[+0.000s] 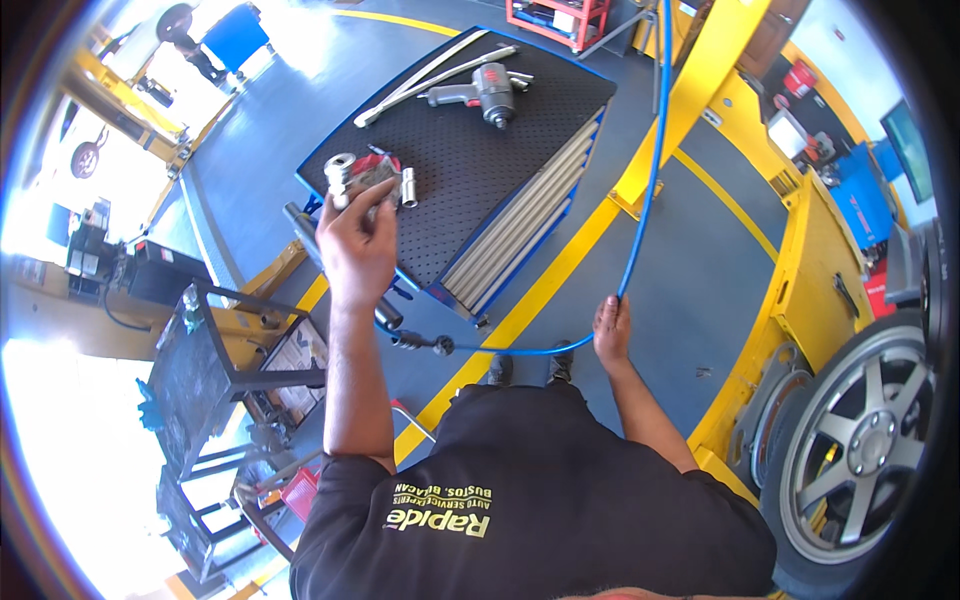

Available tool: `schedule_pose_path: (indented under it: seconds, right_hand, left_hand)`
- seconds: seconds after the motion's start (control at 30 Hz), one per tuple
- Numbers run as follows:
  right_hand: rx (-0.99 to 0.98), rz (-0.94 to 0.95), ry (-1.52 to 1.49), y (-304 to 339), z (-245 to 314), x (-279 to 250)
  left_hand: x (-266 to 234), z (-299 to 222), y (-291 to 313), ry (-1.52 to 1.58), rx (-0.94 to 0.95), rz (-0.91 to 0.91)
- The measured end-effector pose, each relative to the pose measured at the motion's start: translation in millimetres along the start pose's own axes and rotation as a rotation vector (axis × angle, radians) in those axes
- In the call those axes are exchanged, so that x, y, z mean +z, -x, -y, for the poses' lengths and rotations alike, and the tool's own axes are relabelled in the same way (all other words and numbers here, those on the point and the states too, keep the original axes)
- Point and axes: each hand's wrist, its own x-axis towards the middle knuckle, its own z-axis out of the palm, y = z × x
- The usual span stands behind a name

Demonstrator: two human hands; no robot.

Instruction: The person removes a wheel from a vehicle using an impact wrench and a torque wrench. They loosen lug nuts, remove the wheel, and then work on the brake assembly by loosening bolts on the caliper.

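Observation:
My left hand (358, 250) is raised over the near left corner of a tool cart (435, 215), its fingers curled around a shiny metal socket (340, 172). The exact grip is partly hidden by the fingers. Beside it, a smaller silver socket (408, 187) is on the black perforated top, with a red and grey item (378, 165) partly covered by my fingers. Lower right, my right hand (612, 325) is closed around a blue air hose (645, 215). From there the hose curves left to a black coupling (442, 345) below the cart's dark handle (385, 312).
A grey impact wrench (485, 95) and long metal bars (420, 78) lie on the cart's far part. A yellow lift post (690, 110) rises at right. A wheel (868, 445) stands lower right; a black metal stand (215, 380) is at left.

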Motion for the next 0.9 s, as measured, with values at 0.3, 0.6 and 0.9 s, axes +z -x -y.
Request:
schedule_pose_path:
  seconds: [0.3, 0.6, 0.9]
  right_hand:
    - [-0.146, 0.233, 0.353, 9.7, 43.2, 20.9]
    - [-0.034, 0.334, 0.745, -16.0, 20.1, -53.0]
    - [0.402, 0.259, 0.631, -25.8, -24.8, -213.4]
  left_hand:
    - [185.3, -128.8, -112.9, -0.250, 0.091, 0.235]
    - [333.2, -130.8, -79.0, -0.172, 0.014, 0.415]
    - [335.9, 24.2, 96.8, -0.180, 0.048, 0.317]
